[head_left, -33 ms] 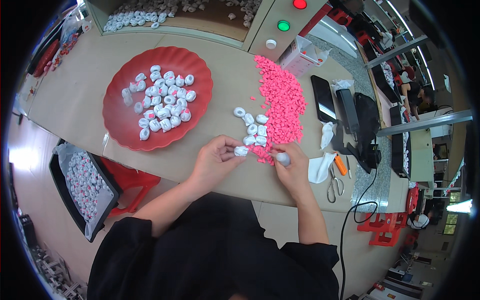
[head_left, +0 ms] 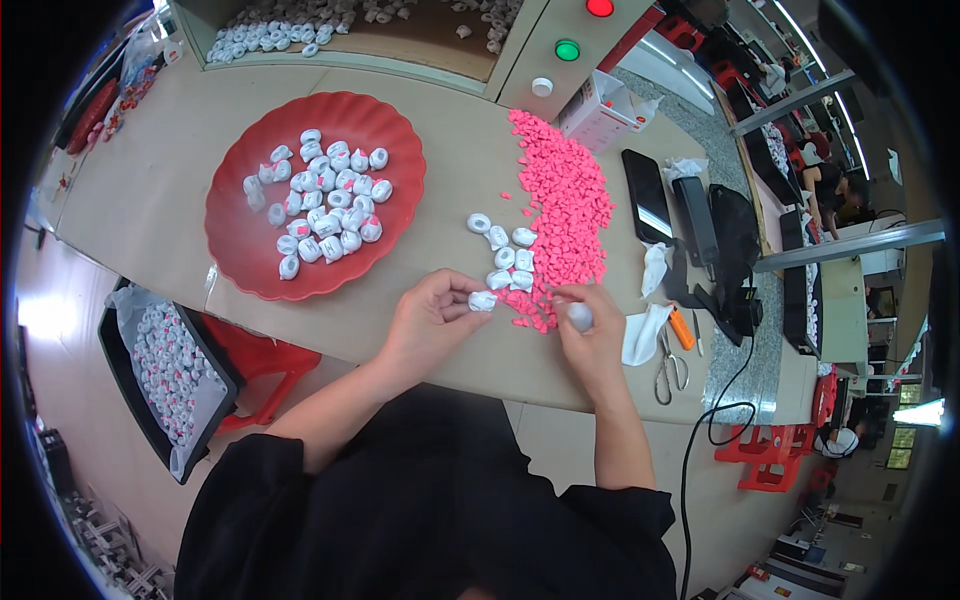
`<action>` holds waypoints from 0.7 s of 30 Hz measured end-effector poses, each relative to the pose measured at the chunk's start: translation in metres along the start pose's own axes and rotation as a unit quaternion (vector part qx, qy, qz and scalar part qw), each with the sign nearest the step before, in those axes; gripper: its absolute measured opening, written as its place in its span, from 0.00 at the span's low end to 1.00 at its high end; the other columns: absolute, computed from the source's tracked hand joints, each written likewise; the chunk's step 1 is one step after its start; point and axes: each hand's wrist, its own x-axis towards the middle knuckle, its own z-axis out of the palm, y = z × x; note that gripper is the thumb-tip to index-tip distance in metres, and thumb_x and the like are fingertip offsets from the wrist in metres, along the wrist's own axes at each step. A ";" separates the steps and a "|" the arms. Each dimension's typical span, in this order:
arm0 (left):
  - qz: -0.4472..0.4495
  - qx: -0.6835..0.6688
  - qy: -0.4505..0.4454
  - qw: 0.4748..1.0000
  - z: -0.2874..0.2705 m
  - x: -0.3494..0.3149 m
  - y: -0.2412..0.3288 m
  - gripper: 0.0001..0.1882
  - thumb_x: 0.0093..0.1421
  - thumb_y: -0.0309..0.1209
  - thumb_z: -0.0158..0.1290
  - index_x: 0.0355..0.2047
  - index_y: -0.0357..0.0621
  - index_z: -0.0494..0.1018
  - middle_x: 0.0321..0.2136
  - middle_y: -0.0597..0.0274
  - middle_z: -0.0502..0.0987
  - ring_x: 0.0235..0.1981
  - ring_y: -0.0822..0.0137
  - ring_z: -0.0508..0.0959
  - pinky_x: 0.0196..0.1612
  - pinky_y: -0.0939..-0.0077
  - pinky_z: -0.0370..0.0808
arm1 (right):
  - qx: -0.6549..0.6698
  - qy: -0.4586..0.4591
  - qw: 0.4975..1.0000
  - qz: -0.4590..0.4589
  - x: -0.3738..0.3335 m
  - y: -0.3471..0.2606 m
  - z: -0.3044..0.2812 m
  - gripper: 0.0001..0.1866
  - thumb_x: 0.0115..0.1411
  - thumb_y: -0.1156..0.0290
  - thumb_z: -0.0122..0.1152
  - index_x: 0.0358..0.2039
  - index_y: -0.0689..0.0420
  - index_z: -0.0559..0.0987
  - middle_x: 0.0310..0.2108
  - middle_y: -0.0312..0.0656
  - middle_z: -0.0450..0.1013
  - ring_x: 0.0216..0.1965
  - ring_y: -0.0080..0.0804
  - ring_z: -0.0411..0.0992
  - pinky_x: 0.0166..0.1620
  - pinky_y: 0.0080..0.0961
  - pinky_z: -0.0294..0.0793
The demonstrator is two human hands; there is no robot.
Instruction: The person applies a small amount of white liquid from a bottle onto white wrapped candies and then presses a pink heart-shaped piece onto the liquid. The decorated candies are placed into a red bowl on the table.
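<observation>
So my left hand (head_left: 425,318) is pinching a small white ring piece (head_left: 483,300) mid-frame, right at the lower edge of the pink pellet pile (head_left: 565,205). My right hand (head_left: 590,325) is curled around another white piece (head_left: 579,316). The red dish (head_left: 250,270) of finished ones sits upper left.

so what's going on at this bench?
A person sits at a table handling small white pieces. The left hand pinches one white piece; the right hand holds another at the edge of a pink pile. A few white pieces lie loose beside the pile, and many more fill the red plate.
</observation>
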 end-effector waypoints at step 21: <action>-0.005 0.024 0.005 1.000 0.003 -0.001 -0.001 0.14 0.52 0.14 0.51 0.38 0.33 0.65 0.34 0.60 0.71 0.37 0.74 0.74 0.41 0.84 0.72 | -0.154 -0.139 0.969 -0.134 -0.011 -0.018 -0.013 0.12 0.38 0.79 0.61 0.27 0.56 0.75 0.26 0.36 0.70 0.30 0.35 0.65 0.34 0.29 0.61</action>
